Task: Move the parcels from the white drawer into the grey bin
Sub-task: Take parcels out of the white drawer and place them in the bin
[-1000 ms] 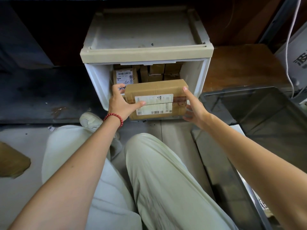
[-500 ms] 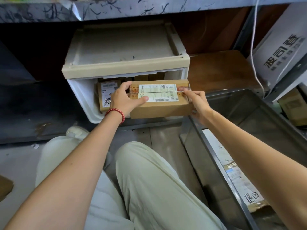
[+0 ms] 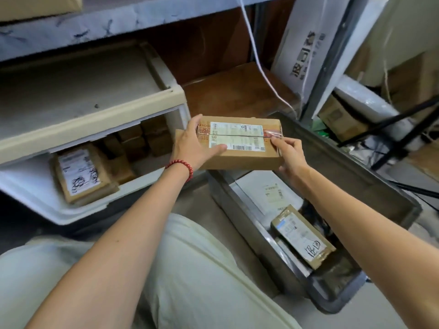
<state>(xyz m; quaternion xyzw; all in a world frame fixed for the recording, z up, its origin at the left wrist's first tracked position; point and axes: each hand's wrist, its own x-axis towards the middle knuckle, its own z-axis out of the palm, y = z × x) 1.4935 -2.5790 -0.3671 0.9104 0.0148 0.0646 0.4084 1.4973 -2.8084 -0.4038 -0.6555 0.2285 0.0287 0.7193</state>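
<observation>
So the parcel [image 3: 242,153] is a flat brown cardboard box. It's got a big white shipping label across the top with a couple of barcodes on it. A seam line runs lengthwise through the label, and there's shiny clear tape with red print at both short ends.

It's held up in the air, roughly level, over the far end of the grey bin [image 3: 351,162], just right of the open white drawer [image 3: 78,214].

The left hand [image 3: 190,143] grips the left end, with the thumb lying flat on the label's near corner and the fingers curled over the far edge. There's a red bead bracelet [image 3: 183,166] on that wrist. The right hand [image 3: 288,150] pinches the right end, fingertips bent down onto the taped top. Can't really see where that thumb sits.

The drawer's got more brown boxes in it. One with a scribbled-on label [image 3: 78,173] lies at the front, and smaller ones are stacked behind it.

Down in the bin there's a white flat package [image 3: 259,188] and a small brown box with handwriting [image 3: 303,236].
</observation>
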